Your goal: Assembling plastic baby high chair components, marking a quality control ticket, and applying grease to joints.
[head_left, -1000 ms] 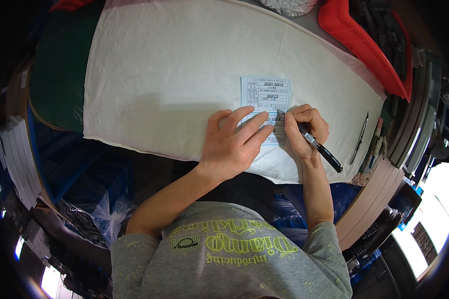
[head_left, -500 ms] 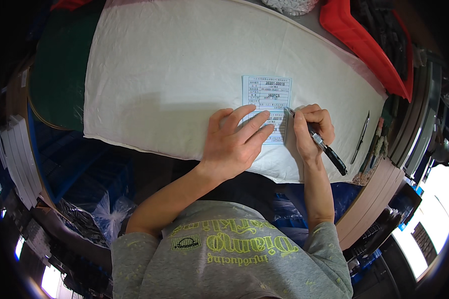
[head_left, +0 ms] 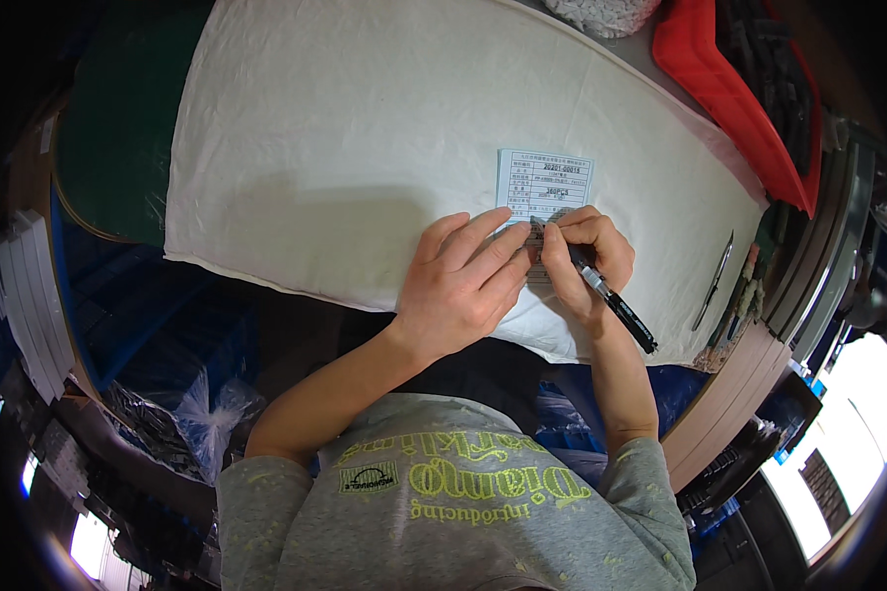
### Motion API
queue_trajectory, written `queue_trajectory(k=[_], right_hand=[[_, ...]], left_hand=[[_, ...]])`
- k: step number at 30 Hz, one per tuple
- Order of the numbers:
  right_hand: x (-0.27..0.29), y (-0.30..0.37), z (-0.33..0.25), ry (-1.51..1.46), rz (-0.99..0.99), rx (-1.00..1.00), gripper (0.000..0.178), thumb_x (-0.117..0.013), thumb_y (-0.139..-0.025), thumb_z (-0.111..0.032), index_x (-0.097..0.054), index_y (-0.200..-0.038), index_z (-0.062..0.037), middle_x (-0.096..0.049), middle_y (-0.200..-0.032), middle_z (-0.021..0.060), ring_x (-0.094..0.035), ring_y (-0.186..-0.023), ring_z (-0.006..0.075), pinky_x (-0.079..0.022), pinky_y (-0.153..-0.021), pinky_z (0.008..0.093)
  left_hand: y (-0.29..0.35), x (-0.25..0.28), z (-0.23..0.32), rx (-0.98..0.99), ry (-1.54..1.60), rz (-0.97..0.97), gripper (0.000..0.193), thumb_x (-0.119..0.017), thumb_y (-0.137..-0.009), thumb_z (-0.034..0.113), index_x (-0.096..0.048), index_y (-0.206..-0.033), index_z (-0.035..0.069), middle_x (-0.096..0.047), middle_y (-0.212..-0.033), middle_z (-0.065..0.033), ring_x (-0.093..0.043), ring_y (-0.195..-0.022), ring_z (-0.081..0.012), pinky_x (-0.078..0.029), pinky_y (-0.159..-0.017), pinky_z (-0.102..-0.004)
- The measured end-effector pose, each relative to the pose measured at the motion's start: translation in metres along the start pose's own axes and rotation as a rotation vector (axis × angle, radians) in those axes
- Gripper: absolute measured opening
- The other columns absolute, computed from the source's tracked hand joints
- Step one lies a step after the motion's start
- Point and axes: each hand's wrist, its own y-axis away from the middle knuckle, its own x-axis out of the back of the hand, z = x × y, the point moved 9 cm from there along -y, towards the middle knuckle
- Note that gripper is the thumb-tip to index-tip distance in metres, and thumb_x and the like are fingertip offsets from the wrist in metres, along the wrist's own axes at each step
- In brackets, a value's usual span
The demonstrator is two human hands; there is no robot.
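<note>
A small light-blue sheet of printed labels (head_left: pixel 547 179) lies on the white cloth (head_left: pixel 296 128) in front of me. My left hand (head_left: pixel 463 281) rests with spread fingers over the sheet's lower left part, its fingertips pressing near the label rows. Gripped in my right hand (head_left: pixel 591 258) is a black marker pen (head_left: pixel 623 313), slanting down to the right. Its writing end points at the lower label, close to my left fingertips. Both hands hide much of that lower label, and the pen's tip is hard to make out.
To the right on the cloth lies a thin dark pen (head_left: pixel 716 281). A red plastic bin (head_left: pixel 695 64) with dark items stands at the far right, near a white bundle (head_left: pixel 603 12). A green surface (head_left: pixel 118 128) adjoins the cloth at left; clear plastic bags (head_left: pixel 212 414) sit below.
My right hand has moved left with the marker pen, from the sheet's right edge to the middle of the lower label. My left hand stays on the sheet; the whole view has shifted slightly.
</note>
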Motion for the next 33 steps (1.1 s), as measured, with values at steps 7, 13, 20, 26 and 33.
queue_trajectory(k=[7, 13, 20, 26, 33], right_hand=[[-0.0006, 0.0001, 0.0007, 0.024, 0.006, -0.014, 0.016, -0.066, -0.071, 0.002, -0.05, -0.067, -0.0018, -0.057, -0.06, 0.0088, -0.052, -0.047, 0.0126, -0.04, -0.043, 0.0232], [-0.001, 0.0005, 0.0013, 0.036, 0.016, -0.006, 0.017, -0.066, -0.071, 0.002, -0.05, -0.067, -0.0018, -0.057, -0.06, 0.009, -0.052, -0.047, 0.0131, -0.04, -0.042, 0.0235], [-0.0021, -0.0001, -0.001, 0.053, 0.002, 0.017, 0.018, -0.066, -0.071, 0.002, -0.05, -0.066, -0.002, -0.056, -0.06, 0.0092, -0.052, -0.047, 0.0139, -0.04, -0.043, 0.0236], [0.0009, 0.0018, 0.0012, 0.047, 0.032, 0.001, 0.017, -0.066, -0.071, 0.002, -0.05, -0.067, -0.0022, -0.057, -0.061, 0.0091, -0.053, -0.048, 0.0139, -0.04, -0.043, 0.0237], [0.0008, 0.0009, 0.0011, 0.029, 0.02, -0.018, 0.017, -0.066, -0.071, 0.001, -0.05, -0.066, -0.0025, -0.056, -0.06, 0.0095, -0.053, -0.047, 0.0145, -0.04, -0.043, 0.024]], left_hand=[[-0.0009, -0.0001, 0.0004, -0.003, -0.005, 0.006, 0.02, -0.065, -0.069, 0.017, -0.065, -0.087, 0.008, -0.059, -0.106, -0.0023, -0.051, -0.107, -0.018, -0.036, -0.091, -0.0365], [-0.0004, -0.0005, -0.0004, 0.006, -0.003, 0.014, 0.019, -0.065, -0.069, 0.016, -0.065, -0.086, 0.008, -0.06, -0.105, -0.0023, -0.051, -0.107, -0.018, -0.036, -0.091, -0.0366], [0.0, -0.0007, -0.0005, 0.013, -0.012, 0.028, 0.017, -0.065, -0.069, 0.016, -0.065, -0.085, 0.009, -0.06, -0.104, -0.0018, -0.051, -0.106, -0.0173, -0.036, -0.09, -0.0357], [-0.0005, -0.0001, 0.0001, 0.006, -0.013, 0.027, 0.017, -0.065, -0.069, 0.017, -0.065, -0.085, 0.009, -0.06, -0.103, -0.0016, -0.051, -0.106, -0.0173, -0.035, -0.091, -0.0355], [-0.0002, -0.0005, 0.0001, 0.004, -0.017, 0.029, 0.017, -0.065, -0.069, 0.017, -0.065, -0.085, 0.01, -0.06, -0.103, -0.0017, -0.051, -0.106, -0.0176, -0.035, -0.091, -0.0354]])
